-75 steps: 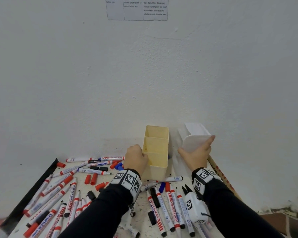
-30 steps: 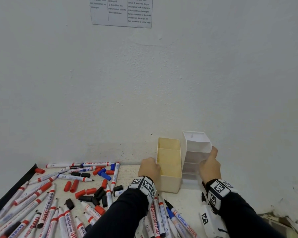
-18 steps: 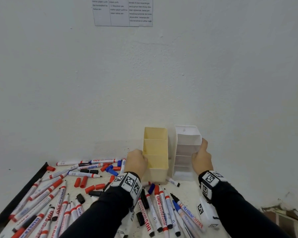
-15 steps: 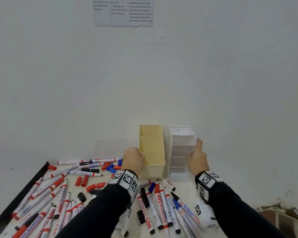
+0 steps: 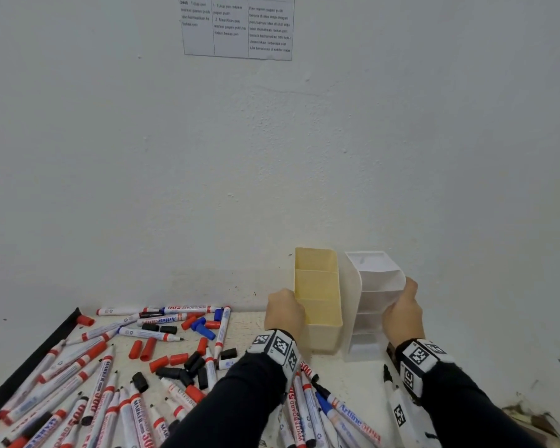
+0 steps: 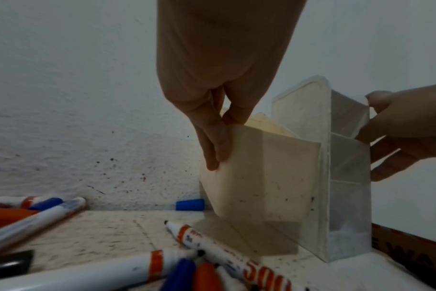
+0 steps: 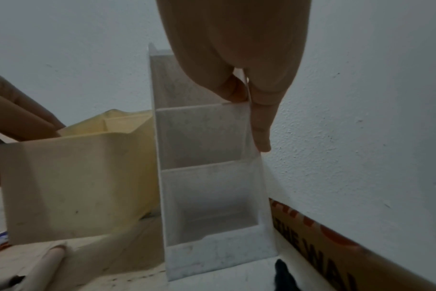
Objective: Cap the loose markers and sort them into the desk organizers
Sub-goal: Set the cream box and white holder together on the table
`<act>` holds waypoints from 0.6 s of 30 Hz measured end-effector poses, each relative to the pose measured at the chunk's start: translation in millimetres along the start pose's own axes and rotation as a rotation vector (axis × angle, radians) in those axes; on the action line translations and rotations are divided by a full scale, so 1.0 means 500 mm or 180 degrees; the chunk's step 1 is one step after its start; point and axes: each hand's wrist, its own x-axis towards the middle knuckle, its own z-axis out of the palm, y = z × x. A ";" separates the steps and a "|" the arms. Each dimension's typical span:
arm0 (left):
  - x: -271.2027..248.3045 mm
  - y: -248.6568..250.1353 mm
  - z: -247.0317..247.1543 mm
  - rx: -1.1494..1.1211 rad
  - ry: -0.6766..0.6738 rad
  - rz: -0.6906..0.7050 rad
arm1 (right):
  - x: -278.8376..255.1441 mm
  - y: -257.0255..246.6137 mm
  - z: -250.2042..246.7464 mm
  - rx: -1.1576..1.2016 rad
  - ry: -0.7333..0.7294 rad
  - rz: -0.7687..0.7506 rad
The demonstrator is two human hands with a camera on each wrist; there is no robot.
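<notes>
**Two organizers gripped at the wall, markers scattered at lower left**

The lower ends of many markers are cut off by the bottom edge of the head view, and some are hidden under the dark sleeves. The text on the paper sheet at the top centre is too small to be read. The base of the yellow organizer is partly masked by the left hand.

A speckled pale surface is seen against a white wall, with loose red, black and blue caps lying among the markers at lower left. A cardboard strip runs along the wall at lower right.

The yellow organizer is pinched at its left wall by the left hand's fingers, its base tilted up. The white organizer, just beside it on the right, is gripped at its right wall by the right hand.
</notes>
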 end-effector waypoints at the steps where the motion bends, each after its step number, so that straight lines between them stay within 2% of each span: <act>1: -0.001 0.005 0.011 0.0057 -0.0040 0.0011 | 0.003 0.003 0.002 0.0011 0.0049 0.0023; 6: -0.010 -0.003 0.047 0.0354 -0.0221 -0.0025 | 0.007 0.009 0.018 0.0059 0.0220 0.0101; 10: -0.011 -0.007 0.052 0.0269 -0.0256 0.0029 | 0.001 -0.004 0.016 0.0467 0.0038 0.0151; 13: -0.012 -0.005 0.046 0.0030 -0.0229 0.0120 | -0.019 -0.017 0.012 0.0716 -0.0104 0.0016; 18: -0.015 -0.008 0.050 -0.0072 -0.0152 0.0112 | -0.024 -0.019 0.023 0.0489 -0.0201 0.0143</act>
